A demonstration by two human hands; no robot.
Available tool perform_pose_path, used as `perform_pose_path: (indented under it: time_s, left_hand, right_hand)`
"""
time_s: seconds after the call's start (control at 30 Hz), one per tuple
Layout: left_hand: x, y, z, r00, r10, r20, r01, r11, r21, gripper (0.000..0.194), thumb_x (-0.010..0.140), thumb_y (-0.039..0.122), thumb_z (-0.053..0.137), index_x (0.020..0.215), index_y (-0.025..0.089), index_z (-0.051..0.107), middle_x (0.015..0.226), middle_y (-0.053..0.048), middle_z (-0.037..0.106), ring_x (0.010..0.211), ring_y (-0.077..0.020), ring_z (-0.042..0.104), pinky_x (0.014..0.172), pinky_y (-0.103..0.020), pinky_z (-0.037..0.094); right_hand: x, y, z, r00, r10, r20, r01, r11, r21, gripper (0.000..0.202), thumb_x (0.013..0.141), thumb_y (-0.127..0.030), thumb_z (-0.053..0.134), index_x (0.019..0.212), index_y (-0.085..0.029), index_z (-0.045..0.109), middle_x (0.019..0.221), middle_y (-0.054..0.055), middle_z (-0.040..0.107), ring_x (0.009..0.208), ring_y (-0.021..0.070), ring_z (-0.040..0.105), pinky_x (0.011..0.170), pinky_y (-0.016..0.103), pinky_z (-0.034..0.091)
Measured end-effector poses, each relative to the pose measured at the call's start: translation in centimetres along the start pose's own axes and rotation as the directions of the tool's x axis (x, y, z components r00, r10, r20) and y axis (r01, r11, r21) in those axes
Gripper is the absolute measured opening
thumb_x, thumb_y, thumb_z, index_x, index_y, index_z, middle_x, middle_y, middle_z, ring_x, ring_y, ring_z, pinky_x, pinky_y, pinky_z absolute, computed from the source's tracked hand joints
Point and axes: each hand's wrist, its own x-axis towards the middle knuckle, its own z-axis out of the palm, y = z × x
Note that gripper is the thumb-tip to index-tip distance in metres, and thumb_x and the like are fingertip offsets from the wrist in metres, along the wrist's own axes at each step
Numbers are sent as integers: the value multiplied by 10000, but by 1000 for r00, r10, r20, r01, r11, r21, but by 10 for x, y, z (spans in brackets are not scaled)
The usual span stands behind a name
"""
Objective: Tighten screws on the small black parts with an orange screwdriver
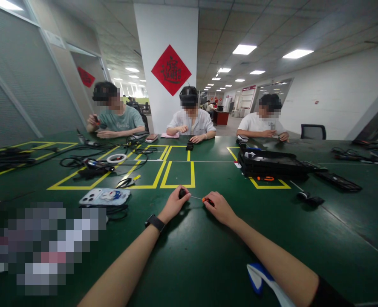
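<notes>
My left hand (175, 203), with a dark watch on its wrist, is closed around a small black part (182, 193) whose kind I cannot make out. In my right hand (220, 207) is a screwdriver (207, 200) with an orange and black handle, most of it hidden by the fingers. Its thin metal shaft points left, toward the black part; whether the tip touches it is too small to tell. Both hands are just above or resting on the green table (189, 264).
A phone in a pale case (105, 196) lies left, near cables (89, 164) and a tape roll (116, 158). Right are a black tray (272, 163), an orange-handled tool (265, 178) and a blue-and-white object (255, 277). Three people sit across the table.
</notes>
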Motion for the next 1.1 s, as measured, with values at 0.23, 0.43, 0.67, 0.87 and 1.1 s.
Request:
perform_pose_path:
  time_s: [0.23, 0.43, 0.67, 0.87, 1.1]
  left_hand:
    - [0, -2, -1, 999, 31, 7, -32, 999, 13, 168, 770, 345, 514, 828, 187, 516, 722, 18, 568, 691, -123, 522, 682, -251, 404]
    - [1, -2, 0, 1000, 18, 14, -18, 1000, 7, 166, 764, 338, 523, 828, 185, 517, 720, 18, 574, 686, -123, 527, 685, -253, 407]
    - [0, 0, -1, 1000, 11, 12, -11, 1000, 0, 166, 766, 336, 521, 835, 185, 516, 708, 20, 574, 669, -121, 528, 678, -252, 407]
    - [-1, 1, -1, 1000, 3, 12, -3, 1000, -3, 191, 781, 371, 496, 822, 186, 522, 679, 21, 566, 648, -123, 521, 658, -249, 402]
    - [0, -2, 1, 1000, 24, 20, -24, 1000, 3, 177, 777, 359, 508, 816, 186, 516, 679, 23, 557, 651, -120, 509, 656, -243, 395]
  right_hand:
    - [0, 0, 0, 1000, 6, -15, -6, 1000, -10, 208, 875, -308, 443, 858, -169, 596, 865, 51, 571, 841, 170, 483, 755, 294, 360]
    - [1, 0, -1, 1000, 9, -19, -9, 1000, 11, 232, 886, -323, 425, 845, -177, 601, 850, 48, 573, 835, 167, 485, 751, 297, 364]
    - [-1, 1, -2, 1000, 2, -11, -1, 999, 55, 176, 872, -275, 449, 888, -188, 602, 875, 45, 579, 851, 172, 490, 765, 306, 372]
    - [-1, 3, -2, 999, 7, -52, 0, 993, 121, 117, 822, -228, 526, 929, -206, 567, 897, 26, 583, 865, 173, 493, 773, 306, 379]
    - [-2, 2, 1, 995, 54, -78, -47, 995, 84, 158, 821, -252, 519, 964, -196, 552, 906, 42, 571, 863, 176, 493, 775, 306, 386]
